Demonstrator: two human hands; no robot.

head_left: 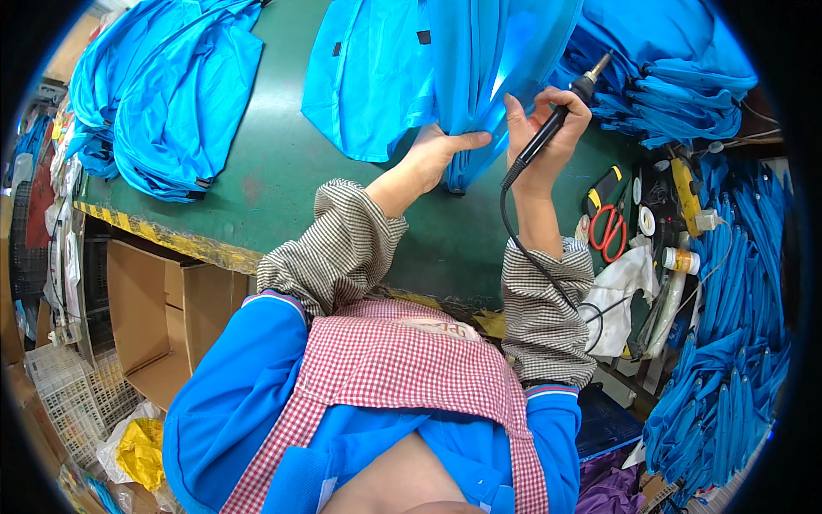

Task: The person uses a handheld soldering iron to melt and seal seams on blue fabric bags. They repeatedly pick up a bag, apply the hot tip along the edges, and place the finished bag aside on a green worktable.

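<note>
Head view: bright blue fabric (pixel 372 98), folded, black patches (pixel 423 38)

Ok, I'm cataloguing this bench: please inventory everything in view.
Table: 1, green, centre
Pen-shaped tool: 1, black, right of centre
Held fabric: unclear, blue, top centre
Fabric piles: 2, blue, upper left, upper right
Gathered fabric: unclear, blue, far right
Scissors: 1, red-handled, table's right
Jar: 1, white-yellow, right
Cloth: 1, white, below scissors
Cardboard box: 1, brown, left
Bag: 1, yellow, lower left
Left hand: 1, bare, on held fabric
Right hand: 1, bare, around tool
</note>
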